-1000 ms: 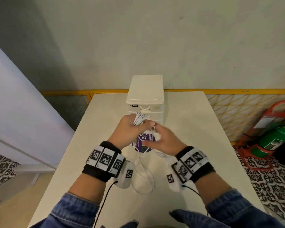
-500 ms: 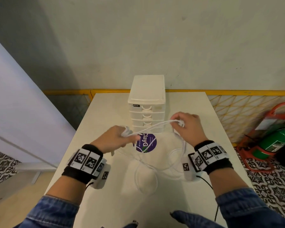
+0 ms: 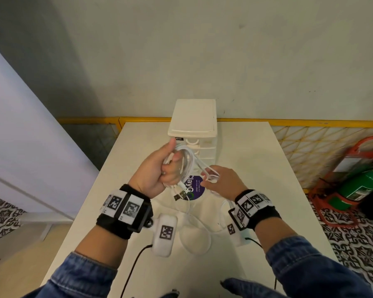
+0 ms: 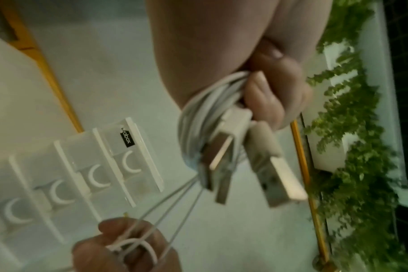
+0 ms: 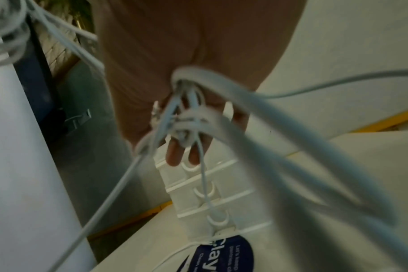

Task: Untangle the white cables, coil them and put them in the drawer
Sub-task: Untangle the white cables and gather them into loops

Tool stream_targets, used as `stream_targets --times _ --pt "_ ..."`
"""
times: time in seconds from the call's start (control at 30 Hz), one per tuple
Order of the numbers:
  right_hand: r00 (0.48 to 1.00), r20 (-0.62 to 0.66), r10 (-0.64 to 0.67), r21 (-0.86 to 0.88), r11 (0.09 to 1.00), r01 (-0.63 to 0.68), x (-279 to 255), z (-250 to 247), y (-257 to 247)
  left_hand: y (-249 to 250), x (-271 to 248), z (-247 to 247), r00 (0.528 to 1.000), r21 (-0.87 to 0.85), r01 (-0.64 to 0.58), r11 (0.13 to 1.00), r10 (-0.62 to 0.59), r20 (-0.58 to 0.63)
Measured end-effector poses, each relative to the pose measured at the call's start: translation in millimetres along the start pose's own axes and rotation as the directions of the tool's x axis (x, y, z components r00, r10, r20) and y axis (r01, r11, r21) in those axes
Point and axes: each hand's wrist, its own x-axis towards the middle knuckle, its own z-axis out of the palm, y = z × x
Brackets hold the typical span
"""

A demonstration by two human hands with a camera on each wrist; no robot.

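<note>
Above the bench (image 3: 256,168), taut strands run from the coiled white cables (image 3: 186,160) gripped in the left hand (image 3: 157,168) down-right to the right hand (image 3: 222,181), its fingers (image 3: 210,168) pinching the tangle.

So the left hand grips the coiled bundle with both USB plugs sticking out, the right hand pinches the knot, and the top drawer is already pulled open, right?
Not quite: every drawer of the drawer unit is shut, as the left wrist view shows. The rest holds: the left hand grips the coiled white cables with both USB plugs sticking out, and the right hand pinches the knot.
</note>
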Motion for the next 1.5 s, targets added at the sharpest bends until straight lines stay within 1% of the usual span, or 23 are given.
stream_targets --times 0.1,0.23,0.27,0.33,0.43,0.53,0.6,0.67,0.7,0.73,0.8,0.83,0.87,0.9,0.93,0.97,1.1,1.2,1.23,1.3,1.37,1.43,1.5 --pt "0.996 0.085 -0.004 0.101 0.995 -0.004 -7.7 7.1 -3.1 0.0 1.5 -7.7 0.996 -0.216 -0.084 0.973 0.084 -0.01" --pt "0.987 0.16 -0.001 0.266 0.963 -0.042 -18.3 19.6 -9.8 0.6 7.9 -17.1 0.977 -0.47 -0.189 0.862 0.214 0.0" --pt "0.983 0.181 -0.007 0.282 0.958 -0.045 -19.2 21.4 -11.0 1.8 9.2 -18.8 0.971 -0.514 -0.222 0.828 0.238 -0.036" --pt "0.972 0.235 -0.011 0.3 0.952 -0.061 -20.6 21.7 -14.0 5.0 10.8 -19.3 0.941 -0.52 -0.34 0.784 0.285 -0.185" --pt "0.949 0.313 -0.05 0.316 0.947 -0.055 -24.0 19.1 -22.1 7.0 17.0 -13.0 0.84 -0.38 -0.503 0.776 0.334 -0.429" --pt "0.92 0.381 -0.096 0.317 0.948 -0.032 -25.6 17.8 -33.5 5.0 24.4 -6.5 0.694 -0.12 -0.55 0.826 0.372 -0.617" --pt "0.909 0.395 -0.13 0.29 0.957 0.011 -25.9 17.9 -42.4 3.1 27.9 -3.5 0.617 0.082 -0.522 0.849 0.442 -0.652" --pt "0.902 0.401 -0.16 0.258 0.964 0.057 -25.1 17.9 -49.7 0.2 29.3 -1.4 0.587 0.384 -0.419 0.823 0.568 -0.577" --pt "0.906 0.392 -0.16 0.253 0.966 0.061 -24.1 16.9 -52.2 -2.9 30.2 -1.5 0.599 0.551 -0.344 0.76 0.63 -0.495" --pt "0.914 0.377 -0.151 0.246 0.968 0.059 -22.9 14.0 -54.5 -6.6 30.8 -1.6 0.634 0.701 -0.255 0.666 0.662 -0.399" --pt "0.917 0.371 -0.145 0.215 0.974 0.067 -19.0 5.8 -57.8 -16.6 33.1 -4.8 0.765 0.908 -0.053 0.416 0.601 -0.23" --pt "0.912 0.384 -0.147 0.18 0.98 0.082 -17.1 1.7 -58.9 -21.7 34.7 -6.4 0.836 0.962 0.045 0.269 0.517 -0.184" --pt "0.904 0.401 -0.146 0.13 0.986 0.101 -15.8 -1.7 -59.6 -26.3 35.6 -8.1 0.888 0.985 0.118 0.127 0.431 -0.162" --pt "0.9 0.413 -0.138 0.076 0.99 0.117 -14.9 -3.8 -59.4 -30.0 37.2 -9.7 0.919 0.987 0.16 0.021 0.362 -0.157" --pt "0.901 0.415 -0.126 0.03 0.992 0.125 -14.3 -5.7 -58.9 -31.7 38.7 -10.4 0.934 0.983 0.182 -0.036 0.318 -0.161" --pt "0.905 0.411 -0.11 -0.004 0.992 0.123 -14.0 -7.2 -57.6 -32.5 40.0 -10.5 0.943 0.979 0.196 -0.052 0.285 -0.173" --pt "0.914 0.393 -0.103 -0.09 0.985 0.15 -14.3 -12.1 -56.8 -32.4 43.3 -13.1 0.967 0.969 0.243 -0.044 0.094 -0.238" --pt "0.914 0.397 -0.082 -0.196 0.965 0.172 -12.0 -16.7 -56.1 -37.2 37.5 -15.3 0.949 0.95 0.311 -0.02 -0.05 -0.311" --pt "0.912 0.402 -0.083 -0.21 0.961 0.18 -11.1 -17.9 -54.1 -38.7 35.2 -15.3 0.934 0.939 0.343 0.025 -0.113 -0.338" --pt "0.913 0.392 -0.11 -0.184 0.963 0.195 -10.1 -18.7 -48.7 -42.3 31.0 -16.2 0.908 0.897 0.401 0.183 -0.21 -0.363" --pt "0.933 0.316 -0.17 -0.111 0.97 0.215 -10.4 -19.6 -43.8 -43.8 28.8 -20.5 0.909 0.844 0.418 0.336 -0.146 -0.391" --pt "0.968 0.155 -0.199 -0.052 0.976 0.209 -10.9 -24.8 -38.5 -44.6 26.3 -25.8 0.914 0.802 0.386 0.455 -0.071 -0.4" --pt "0.974 -0.051 -0.22 -0.112 0.971 0.213 -9.9 -31.1 -30.6 -45.3 20.6 -27.7 0.919 0.772 0.366 0.519 -0.072 -0.387"
